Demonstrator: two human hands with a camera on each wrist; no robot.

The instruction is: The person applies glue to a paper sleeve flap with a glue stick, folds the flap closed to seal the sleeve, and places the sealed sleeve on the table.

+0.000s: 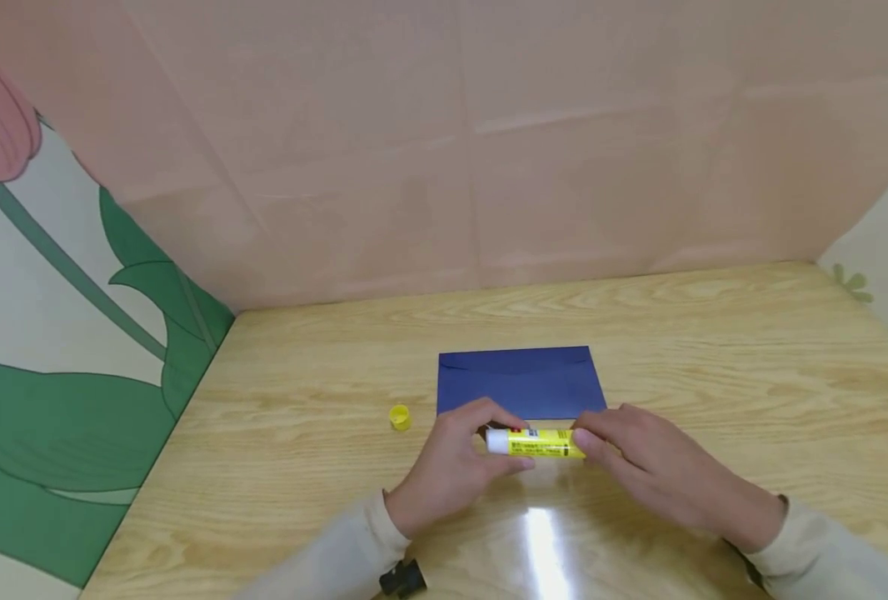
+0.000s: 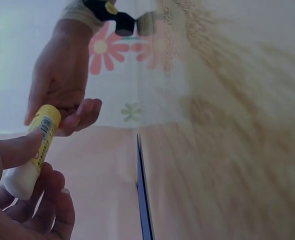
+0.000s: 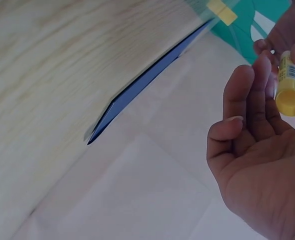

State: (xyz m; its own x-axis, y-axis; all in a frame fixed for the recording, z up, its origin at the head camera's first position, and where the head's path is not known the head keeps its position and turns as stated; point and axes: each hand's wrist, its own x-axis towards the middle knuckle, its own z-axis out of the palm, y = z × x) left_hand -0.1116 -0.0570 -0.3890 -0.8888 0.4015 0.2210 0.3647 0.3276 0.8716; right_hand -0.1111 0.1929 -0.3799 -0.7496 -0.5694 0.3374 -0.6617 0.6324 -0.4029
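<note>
A yellow glue stick [image 1: 541, 442] with a white end lies sideways between the two hands, above the table near the front edge of a blue envelope [image 1: 517, 385]. My left hand [image 1: 455, 458] holds it by the white-end side, thumb below and fingers above in the head view. At the other end, my right hand [image 1: 654, 467] pinches the yellow base [image 3: 290, 102] with thumb and forefinger. The right hand's other fingers [image 3: 237, 95] are loosely bent beside it. A small yellow cap [image 1: 400, 417] stands on the table left of the envelope.
The wood-grain table [image 1: 301, 400] meets a pinkish wall covering [image 1: 354, 167] at the back. A panel with green leaves [image 1: 54, 417] borders it on the left, a pale panel [image 1: 886, 258] on the right. A black wrist device [image 1: 402, 578] sits by the left sleeve.
</note>
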